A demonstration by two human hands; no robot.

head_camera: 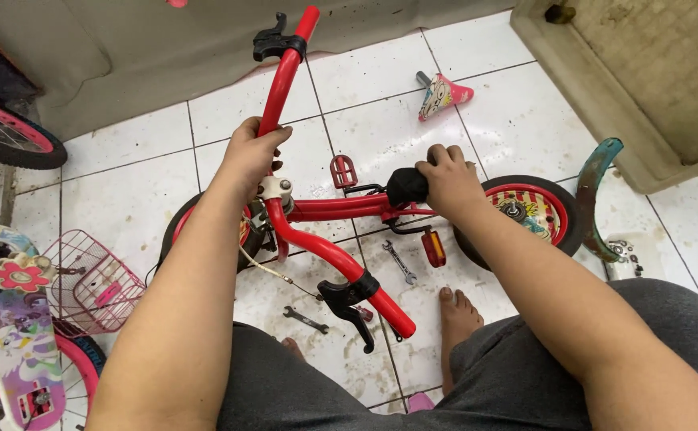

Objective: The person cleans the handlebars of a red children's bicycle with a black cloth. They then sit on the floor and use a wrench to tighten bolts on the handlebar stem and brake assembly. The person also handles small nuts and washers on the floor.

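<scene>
A small red children's bicycle [341, 207] stands on the white tiled floor in front of me. My left hand [249, 156] grips the red handlebar [281, 80] close to the stem. My right hand [445, 179] is closed over the black top of the seat post [406, 186], where no saddle is fitted. A black brake lever [349, 302] hangs on the near end of the handlebar, with a loose cable running from it. The rear wheel [537, 211] sits just right of my right hand.
A pink and white saddle [443, 94] lies on the far tiles. Two wrenches lie by my bare feet, one [305, 319] at the left and one [401, 263] under the frame. A teal mudguard [592, 191] lies at the right. A pink wire basket [89, 283] and other bicycles stand left.
</scene>
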